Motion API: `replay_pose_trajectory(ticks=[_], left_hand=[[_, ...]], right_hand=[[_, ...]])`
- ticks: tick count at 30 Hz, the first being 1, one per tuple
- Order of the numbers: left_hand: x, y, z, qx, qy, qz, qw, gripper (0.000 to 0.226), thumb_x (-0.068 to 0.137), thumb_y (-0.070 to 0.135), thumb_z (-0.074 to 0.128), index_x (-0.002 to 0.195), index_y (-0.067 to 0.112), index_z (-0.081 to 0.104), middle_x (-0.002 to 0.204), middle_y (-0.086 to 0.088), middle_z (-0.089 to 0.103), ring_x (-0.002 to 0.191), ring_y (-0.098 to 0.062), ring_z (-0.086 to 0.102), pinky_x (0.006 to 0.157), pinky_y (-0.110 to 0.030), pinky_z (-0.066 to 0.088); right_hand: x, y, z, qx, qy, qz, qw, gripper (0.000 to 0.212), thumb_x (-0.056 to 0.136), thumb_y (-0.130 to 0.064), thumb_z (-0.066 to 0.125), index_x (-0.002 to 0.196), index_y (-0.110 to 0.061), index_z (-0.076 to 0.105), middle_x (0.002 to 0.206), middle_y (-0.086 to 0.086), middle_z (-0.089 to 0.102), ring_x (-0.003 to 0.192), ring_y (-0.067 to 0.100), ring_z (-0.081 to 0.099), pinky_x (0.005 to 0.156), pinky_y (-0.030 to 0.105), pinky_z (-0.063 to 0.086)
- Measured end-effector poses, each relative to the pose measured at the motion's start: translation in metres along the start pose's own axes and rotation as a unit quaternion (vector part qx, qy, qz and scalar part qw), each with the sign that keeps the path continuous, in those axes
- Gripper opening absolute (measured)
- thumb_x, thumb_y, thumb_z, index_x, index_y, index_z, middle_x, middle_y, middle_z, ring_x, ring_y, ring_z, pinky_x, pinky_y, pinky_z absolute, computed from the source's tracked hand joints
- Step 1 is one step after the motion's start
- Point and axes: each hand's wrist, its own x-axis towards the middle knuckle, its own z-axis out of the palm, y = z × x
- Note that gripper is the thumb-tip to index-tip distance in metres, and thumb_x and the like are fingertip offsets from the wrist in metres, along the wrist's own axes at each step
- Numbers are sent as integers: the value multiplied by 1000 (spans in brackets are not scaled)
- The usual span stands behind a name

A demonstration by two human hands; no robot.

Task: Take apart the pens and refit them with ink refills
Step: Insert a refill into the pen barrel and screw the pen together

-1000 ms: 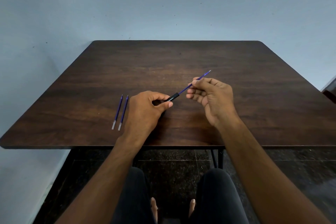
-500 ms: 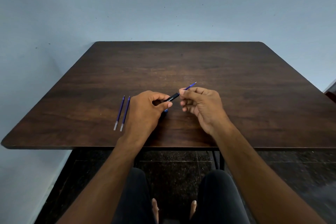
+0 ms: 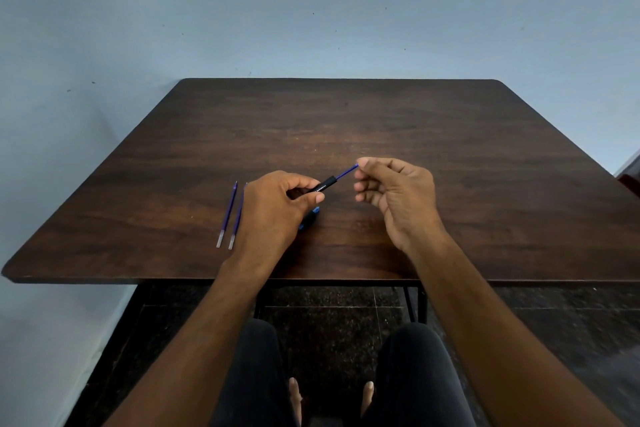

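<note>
My left hand (image 3: 277, 208) grips a black pen barrel (image 3: 325, 184) just above the dark wooden table (image 3: 346, 128). A thin blue ink refill (image 3: 347, 172) sticks out of the barrel's open end, up and to the right. My right hand (image 3: 398, 194) pinches the refill's far tip between thumb and forefinger. Two spare blue refills (image 3: 230, 215) with clear ends lie side by side on the table, left of my left hand. A blue and black pen part (image 3: 309, 217) lies on the table, half hidden under my left hand.
The table's near edge (image 3: 242, 279) runs just below my wrists, and its black metal frame shows beneath. My knees and feet are under the table on dark speckled floor tiles. A pale blue wall stands behind the table.
The refill went deep into the barrel half a second ago; now more of it shows again. My right hand has shifted right, and its grip has moved to the refill's tip.
</note>
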Motion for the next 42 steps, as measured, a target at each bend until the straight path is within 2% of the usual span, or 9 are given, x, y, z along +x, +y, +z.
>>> replay_pose_trajectory(ticks=[12,18,24,28,34,36,38,40,42], left_hand=[[2,-2,-1,2,39,14,999,15,77,19,84,90,25,78,81,12,68,69,2,59,66,-6,43],[3,-10,-8,-3,58,10,998,25,76,16,84,79,36,71,75,17,64,70,12,57,66,-3,40],[4,-17,-8,-2,63,10,998,25,74,13,85,82,32,72,75,19,62,71,16,57,65,-1,39],[4,-19,-7,8,64,13,998,18,75,14,85,86,25,78,74,20,62,71,15,57,65,-1,39],[4,-22,-8,12,62,19,998,19,74,14,85,89,23,79,76,17,64,71,14,58,65,-1,40],[3,-22,-8,9,63,15,998,19,74,14,86,88,24,78,77,16,64,71,14,58,65,-1,40],[2,-23,-9,7,63,12,998,18,74,15,86,86,26,78,76,17,64,72,13,58,65,-1,40],[2,-24,-11,4,63,12,998,18,74,15,86,84,28,77,76,16,65,73,10,59,65,-2,40],[2,-24,-11,0,62,11,998,20,74,15,86,82,30,76,76,15,66,73,9,59,65,-3,39]], right_hand=[[1,5,9,-63,-17,-18,998,11,85,-14,80,83,-4,75,71,9,74,61,18,67,55,29,57],[1,10,7,-161,-37,20,986,20,80,-18,85,75,-3,72,61,5,69,50,15,55,41,26,43],[1,10,27,-491,-88,65,864,39,81,-41,78,58,-11,70,43,-1,62,31,9,50,31,15,30],[4,15,46,-598,-83,65,794,53,80,-58,71,50,-15,69,37,-8,59,27,2,49,44,20,41],[4,23,57,-658,-65,31,749,42,74,-57,71,74,-14,73,78,2,75,77,23,70,65,32,53],[5,20,57,-656,-71,46,750,36,73,-49,72,72,-14,74,72,1,75,72,21,70,66,32,57],[5,16,53,-620,-85,76,776,32,74,-41,72,62,-12,73,50,-3,68,48,14,62,49,24,53],[4,10,43,-531,-105,122,832,31,78,-34,69,60,-9,71,42,-2,60,31,13,50,33,17,37],[3,4,30,-409,-113,160,891,30,85,-26,64,69,-2,72,53,8,65,35,16,54,33,20,39]])
